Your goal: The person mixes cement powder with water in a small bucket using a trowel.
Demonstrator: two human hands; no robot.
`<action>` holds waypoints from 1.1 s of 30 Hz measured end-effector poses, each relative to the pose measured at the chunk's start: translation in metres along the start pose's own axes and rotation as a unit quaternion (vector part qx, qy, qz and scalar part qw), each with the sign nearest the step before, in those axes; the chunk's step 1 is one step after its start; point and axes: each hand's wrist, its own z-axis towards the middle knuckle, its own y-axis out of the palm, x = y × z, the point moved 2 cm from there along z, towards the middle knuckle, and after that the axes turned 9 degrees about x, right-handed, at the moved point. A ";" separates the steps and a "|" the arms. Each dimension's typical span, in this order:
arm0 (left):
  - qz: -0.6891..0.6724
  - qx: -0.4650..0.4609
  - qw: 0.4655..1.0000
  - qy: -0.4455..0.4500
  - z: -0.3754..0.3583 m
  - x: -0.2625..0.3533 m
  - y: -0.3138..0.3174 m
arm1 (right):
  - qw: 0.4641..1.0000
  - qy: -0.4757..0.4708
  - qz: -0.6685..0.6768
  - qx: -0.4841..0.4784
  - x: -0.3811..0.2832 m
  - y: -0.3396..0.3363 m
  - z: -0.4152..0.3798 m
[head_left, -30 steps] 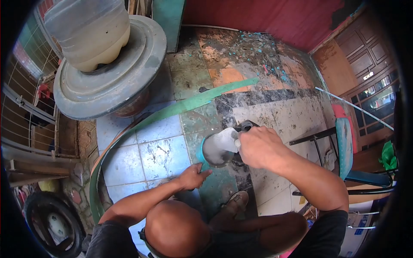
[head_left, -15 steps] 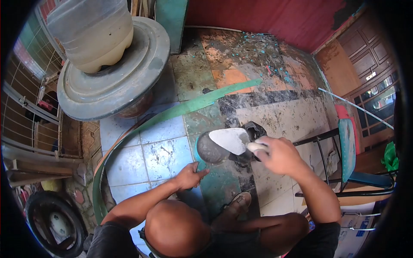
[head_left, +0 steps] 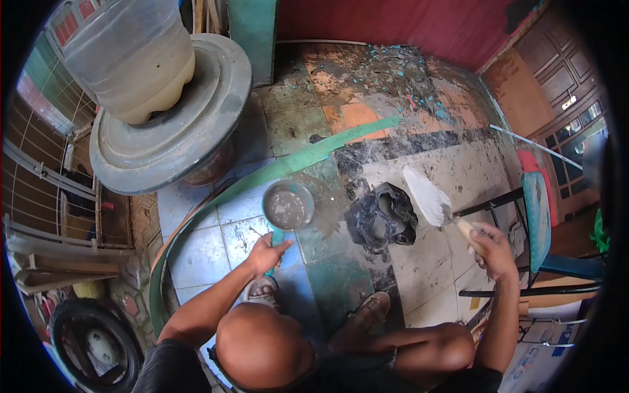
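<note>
A person in a dark top crouches low over a worn tiled floor (head_left: 419,291), left hand (head_left: 266,254) closed around the handle of a teal dipper (head_left: 268,208) near the centre of the frame, its bowl grey inside. To the right, the right hand (head_left: 493,251) grasps the wooden handle of a trowel (head_left: 426,195), its whitish blade pointing toward the upper left. An open, crumpled black plastic bag (head_left: 362,226) sits on the floor between the two tools, apart from the dipper. A teal-backed chair (head_left: 536,219) crowds the right side, one bar of its black frame reaching almost to the trowel where blade meets handle. Beyond the dipper, a long green strip (head_left: 295,162) curves from the lower left to the upper centre. Broken chips (head_left: 416,82) litter the floor below a red wall (head_left: 380,26) at the top, with a panelled door (head_left: 557,72) at upper right. At upper left, a cloudy plastic jug (head_left: 131,72) stands on a round grey pedestal (head_left: 213,128); a black tyre (head_left: 64,327) leans at lower left
</note>
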 end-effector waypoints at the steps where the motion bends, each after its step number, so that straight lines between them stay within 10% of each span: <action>1: -0.002 0.006 1.000 -0.004 0.005 -0.003 -0.004 | 1.000 0.006 0.003 0.010 0.004 -0.009 -0.003; 12: 0.039 0.025 0.999 0.011 0.015 -0.005 -0.016 | 0.990 0.015 -0.127 -0.063 0.058 0.009 0.012; 23: 0.081 0.108 0.991 0.002 0.005 -0.005 -0.020 | 0.923 -0.210 -0.319 -0.037 0.060 0.099 0.026; 26: 0.263 0.304 0.904 0.145 0.003 0.006 -0.024 | 0.905 -0.227 -0.357 -0.029 0.053 0.099 0.023; 33: 0.340 0.103 0.784 0.508 -0.038 0.155 0.040 | 0.920 -0.210 -0.324 -0.064 0.046 0.069 0.006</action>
